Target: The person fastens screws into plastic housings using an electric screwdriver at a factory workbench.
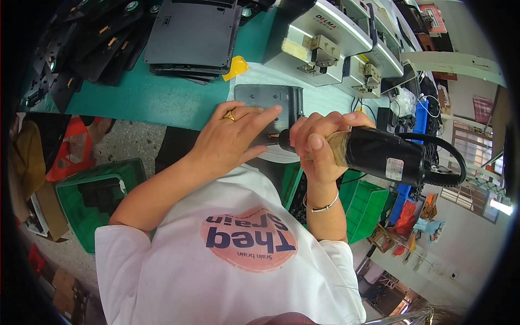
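Observation:
My right hand point(320, 143) is wrapped round a black electric screwdriver point(382, 154), gripping it where tan tape covers its front part. Its tip points left, over a dark grey plastic panel point(260, 97) that lies on a white sheet at the bench's near edge. My left hand point(230, 132) rests at the panel's left side, thumb and index finger spread apart on either side of the tip. Part of the panel is hidden under both hands. Whether the tip touches a screw is too small to tell.
Stacked dark panels point(192, 35) and loose black parts point(103, 43) cover the far left of the green bench point(103, 100), near a yellow tape piece point(235, 68). White machines point(330, 27) stand at the far right. Green crates point(100, 206) are below the bench. A cable loops from the screwdriver's rear.

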Demonstrator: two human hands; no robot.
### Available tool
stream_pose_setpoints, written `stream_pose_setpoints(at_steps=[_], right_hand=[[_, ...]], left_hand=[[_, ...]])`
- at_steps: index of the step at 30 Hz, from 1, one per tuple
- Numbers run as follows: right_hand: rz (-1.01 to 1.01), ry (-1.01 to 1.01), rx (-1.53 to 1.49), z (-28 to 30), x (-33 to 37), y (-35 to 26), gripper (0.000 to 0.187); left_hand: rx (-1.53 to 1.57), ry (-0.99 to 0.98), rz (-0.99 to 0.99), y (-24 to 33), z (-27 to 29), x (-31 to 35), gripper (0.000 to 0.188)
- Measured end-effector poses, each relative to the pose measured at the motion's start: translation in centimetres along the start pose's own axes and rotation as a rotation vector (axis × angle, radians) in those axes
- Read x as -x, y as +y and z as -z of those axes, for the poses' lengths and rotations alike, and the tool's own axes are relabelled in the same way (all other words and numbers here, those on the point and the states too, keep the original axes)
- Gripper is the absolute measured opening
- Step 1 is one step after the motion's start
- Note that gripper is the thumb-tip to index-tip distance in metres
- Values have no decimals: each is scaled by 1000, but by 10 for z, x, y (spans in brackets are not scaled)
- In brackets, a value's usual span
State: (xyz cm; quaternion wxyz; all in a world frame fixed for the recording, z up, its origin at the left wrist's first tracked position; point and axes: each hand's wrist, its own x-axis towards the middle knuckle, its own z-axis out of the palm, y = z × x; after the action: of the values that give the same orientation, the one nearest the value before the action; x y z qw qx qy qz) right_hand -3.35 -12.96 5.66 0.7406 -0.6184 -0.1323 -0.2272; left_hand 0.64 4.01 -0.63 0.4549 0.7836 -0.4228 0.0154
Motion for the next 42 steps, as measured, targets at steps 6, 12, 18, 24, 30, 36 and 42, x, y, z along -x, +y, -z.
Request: stream_pose_setpoints(at_steps=[6,12,18,24,30,36,42], right_hand=[[0,-13,37,1,0,2,49],[-35,5,103,-12,-1,-1,52],[19,10,200,-13,7,7,54],[12,38,232,-15,7,8,51],[70,49,280,-9,6,12,48],[42,341,-173,21,1,-16,49],[185,460,-226,57,2,-52,35]], left_hand=[[-19,-9,-2,-1,-2,0,86],[-38,-17,4,0,-2,1,86],[-26,-20,4,-2,-3,3,84],[-35,-25,7,-1,-2,3,83],[-54,-63,-18,1,5,-2,80],[-290,-101,-104,2,19,7,50],[-263,59,-289,11,44,0,33]])
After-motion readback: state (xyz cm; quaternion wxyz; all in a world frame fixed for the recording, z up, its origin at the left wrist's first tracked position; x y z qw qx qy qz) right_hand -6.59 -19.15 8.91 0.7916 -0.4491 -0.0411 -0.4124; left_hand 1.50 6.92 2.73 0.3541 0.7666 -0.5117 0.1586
